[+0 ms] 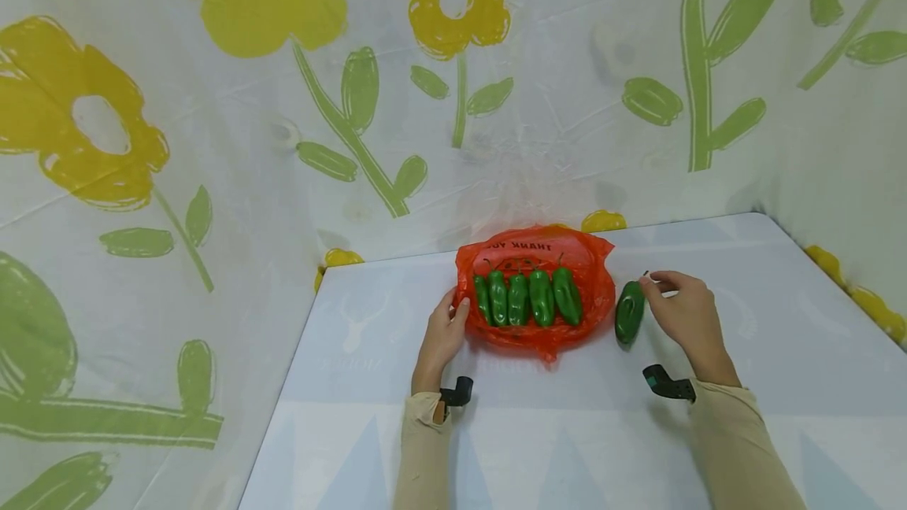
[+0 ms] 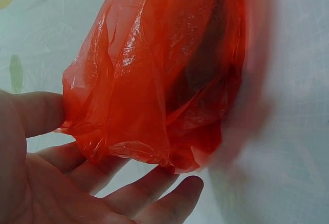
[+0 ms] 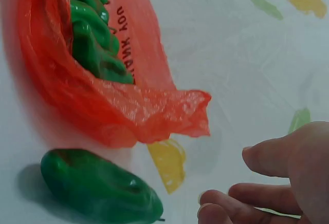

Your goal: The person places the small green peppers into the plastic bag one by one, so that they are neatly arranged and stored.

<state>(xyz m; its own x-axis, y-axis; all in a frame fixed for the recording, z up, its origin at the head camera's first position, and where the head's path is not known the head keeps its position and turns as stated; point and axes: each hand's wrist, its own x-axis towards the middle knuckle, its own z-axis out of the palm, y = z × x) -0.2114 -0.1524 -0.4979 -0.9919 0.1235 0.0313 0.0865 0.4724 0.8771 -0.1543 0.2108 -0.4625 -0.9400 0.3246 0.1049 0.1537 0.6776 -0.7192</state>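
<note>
Several green peppers lie side by side, stems away from me, in an open red plastic bag. At the bag's left edge, my left hand holds the plastic between thumb and fingers; the left wrist view shows the thumb against the red film. One more green pepper lies on the table to the right of the bag. Close to its stem end is my right hand. In the right wrist view, this hand has thumb and fingers apart, with a gap between it and the pepper.
The white table has pale blue patterns. Behind and beside it hangs a white cloth with yellow flowers and green leaves. A black wrist mount sits below the left hand, another black mount below the right.
</note>
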